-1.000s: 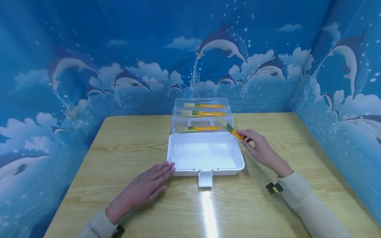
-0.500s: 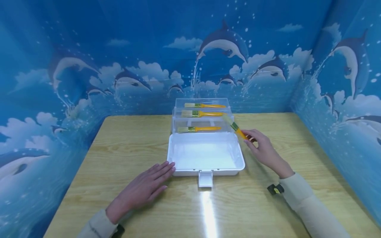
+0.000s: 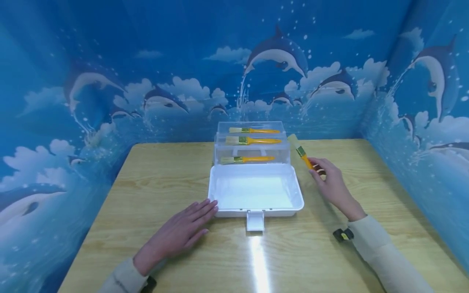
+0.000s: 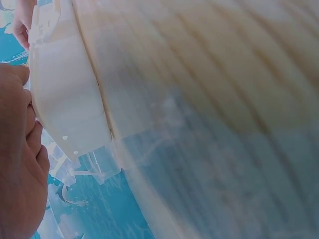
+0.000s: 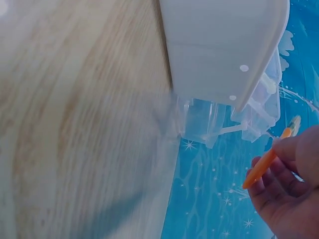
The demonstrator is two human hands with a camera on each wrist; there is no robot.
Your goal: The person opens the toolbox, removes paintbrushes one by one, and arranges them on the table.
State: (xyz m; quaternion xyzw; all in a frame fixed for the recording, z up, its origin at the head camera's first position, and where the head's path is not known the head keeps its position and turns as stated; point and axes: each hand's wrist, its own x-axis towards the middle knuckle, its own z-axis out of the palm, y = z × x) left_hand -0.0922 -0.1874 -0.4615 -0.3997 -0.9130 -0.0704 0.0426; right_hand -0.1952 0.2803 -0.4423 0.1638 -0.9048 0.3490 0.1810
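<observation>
Orange-handled brush (image 3: pixel 301 151) pinched in right hand (image 3: pixel 331 182), shifted right from over clear trays (image 3: pixel 282 155), now apart from them. Left hand (image 3: pixel 179 232) straight-fingered, touching near left corner of white box (image 3: pixel 278 213). Toward far edge of surface (image 3: pixel 165 171): three brushes (image 3: pixel 264 141) in trays; one seems out.

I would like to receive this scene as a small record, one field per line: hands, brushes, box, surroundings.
Left hand: flat, at the near left corner of the white box
Right hand: holds a brush
Other brushes: three, in clear compartments
Box state: open, front latch lowered
Table: wood-grain
Backdrop: blue, printed with dolphins
</observation>
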